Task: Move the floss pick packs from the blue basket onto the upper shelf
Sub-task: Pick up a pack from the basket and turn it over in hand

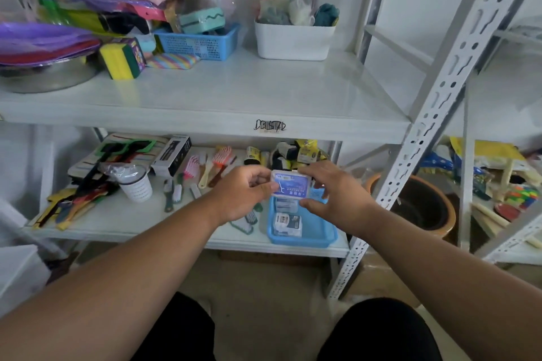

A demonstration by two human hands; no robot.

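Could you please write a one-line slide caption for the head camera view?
Both hands hold a blue-and-white floss pick pack above the blue plastic basket, below the white upper shelf.

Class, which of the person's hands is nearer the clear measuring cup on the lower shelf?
Left. The left hand is just right of the measuring cup; the right hand lies farther right, beyond the held pack.

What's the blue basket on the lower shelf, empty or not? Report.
Not empty. The blue basket holds at least two floss pick packs, while both hands lift another pack above it.
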